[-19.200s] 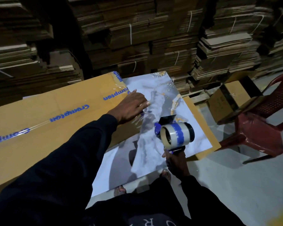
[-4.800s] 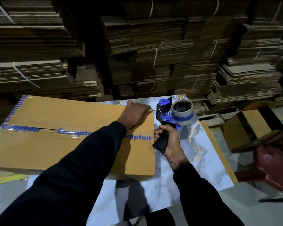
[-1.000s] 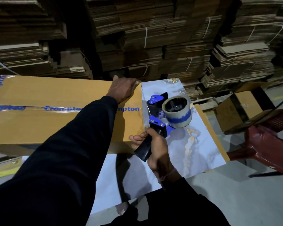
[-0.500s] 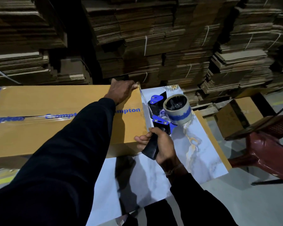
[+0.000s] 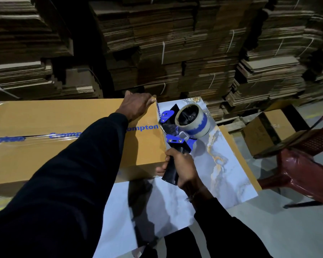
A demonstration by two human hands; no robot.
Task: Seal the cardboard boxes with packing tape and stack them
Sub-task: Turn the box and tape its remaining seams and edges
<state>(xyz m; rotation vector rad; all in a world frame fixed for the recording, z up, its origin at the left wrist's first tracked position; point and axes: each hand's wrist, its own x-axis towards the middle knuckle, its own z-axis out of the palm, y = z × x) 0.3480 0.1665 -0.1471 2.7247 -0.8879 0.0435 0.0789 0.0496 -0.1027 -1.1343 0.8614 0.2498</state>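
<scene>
A long brown cardboard box [image 5: 45, 120] with blue lettering lies on a marble-patterned table [image 5: 227, 175]. Clear tape runs along its top seam. My left hand [image 5: 136, 107] rests on the box's far right corner, fingers over the edge. My right hand [image 5: 183, 168] grips the black handle of a blue tape dispenser [image 5: 177, 135], which sits against the box's right end. Its roll of clear tape [image 5: 193, 121] faces up.
Tall stacks of flattened, strapped cardboard [image 5: 175, 49] fill the background. A smaller brown box [image 5: 263, 131] stands on the floor at the right, beside a dark red plastic chair [image 5: 306, 164]. Grey floor [image 5: 287, 229] lies at the lower right.
Over the last second my left hand slid to the box's far right corner. The dispenser has stayed against the box's right end in my right hand.
</scene>
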